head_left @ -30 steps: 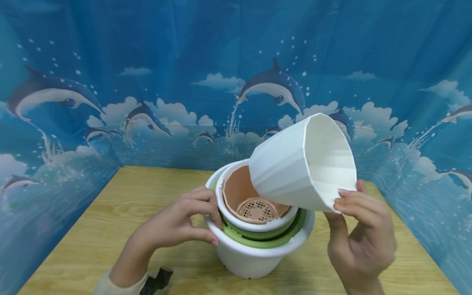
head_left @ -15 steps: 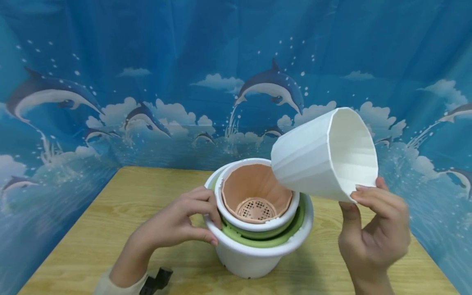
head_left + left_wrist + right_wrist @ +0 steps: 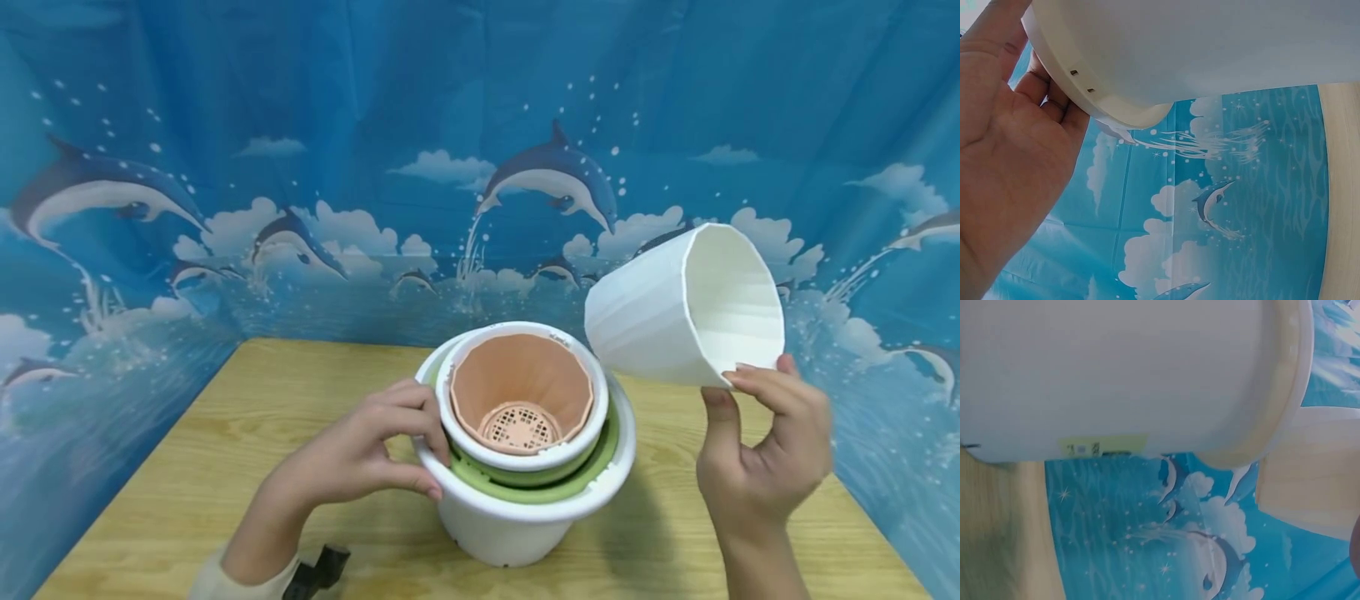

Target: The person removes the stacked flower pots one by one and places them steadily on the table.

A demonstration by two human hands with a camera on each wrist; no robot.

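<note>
A nest of flowerpots stands in the middle of the table. Its outermost white flowerpot [image 3: 510, 533] surrounds a green pot [image 3: 517, 493], a smaller white-rimmed pot [image 3: 600, 412] and a terracotta-coloured pot [image 3: 525, 362] with a grid of holes in its base. My left hand [image 3: 375, 446] grips the outer rim at the left, fingers over it and thumb outside. To the right, my right hand [image 3: 772, 450] pinches the rim of a faceted white flowerpot [image 3: 645, 312], tilted with its mouth facing right, clear of the nest. The right wrist view shows this held pot [image 3: 1316, 469] beyond the big one.
The light wooden table [image 3: 225, 450] is bounded by a blue curtain [image 3: 337, 167] printed with dolphins, at the back and both sides. A black device [image 3: 318, 571] sits at the left wrist. A yellow-green label [image 3: 1104, 447] is on the big pot's side.
My right hand has moved the faceted white flowerpot to the right, away from above the nest, uncovering the terracotta-coloured pot. My left hand has stayed on the outer rim.
</note>
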